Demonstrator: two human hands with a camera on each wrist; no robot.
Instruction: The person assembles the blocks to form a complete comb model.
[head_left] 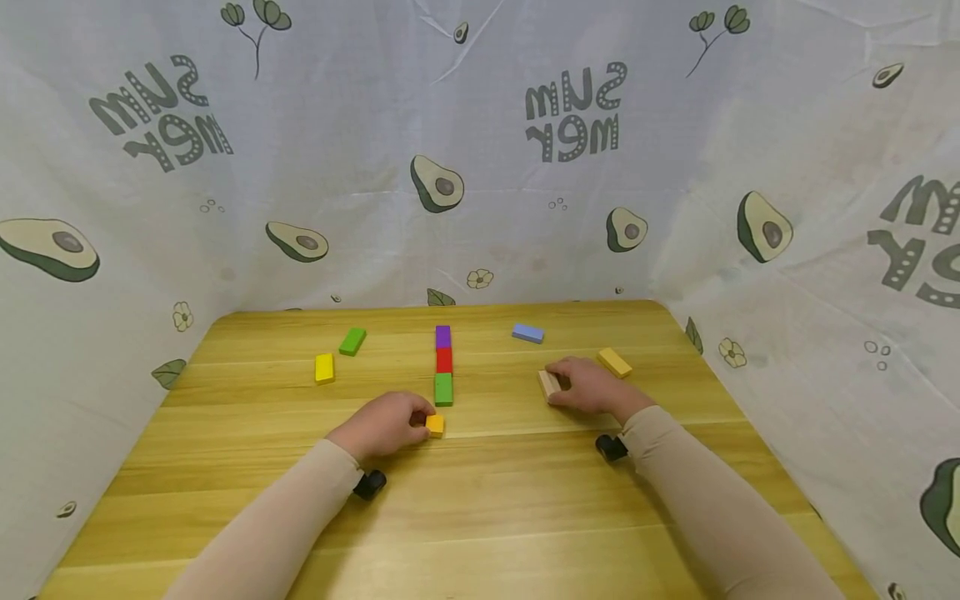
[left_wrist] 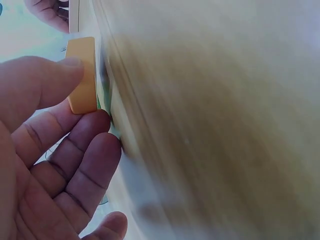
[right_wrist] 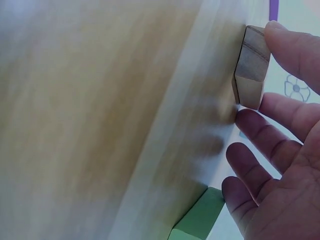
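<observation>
My left hand [head_left: 386, 423] pinches an orange block [head_left: 436, 427] between thumb and fingers, just below the near end of a straight row. That row runs away from me: a green block [head_left: 444, 389] nearest, a red block [head_left: 444, 360] in the middle, a purple block [head_left: 443, 336] farthest. In the left wrist view the thumb presses the broad face of the orange block [left_wrist: 84, 75]. To the right of the row, my right hand [head_left: 588, 386] grips a plain wooden block [head_left: 549, 386]. The right wrist view shows that wooden block [right_wrist: 251, 65] between thumb and forefinger, close over the table.
Left of the row lie a yellow block [head_left: 324, 368] and another green block [head_left: 352, 341]. A blue block [head_left: 528, 333] is at the back right, and a yellow-orange block [head_left: 615, 362] lies just beyond my right hand. Patterned cloth [head_left: 510, 242] surrounds the wooden table [head_left: 480, 517].
</observation>
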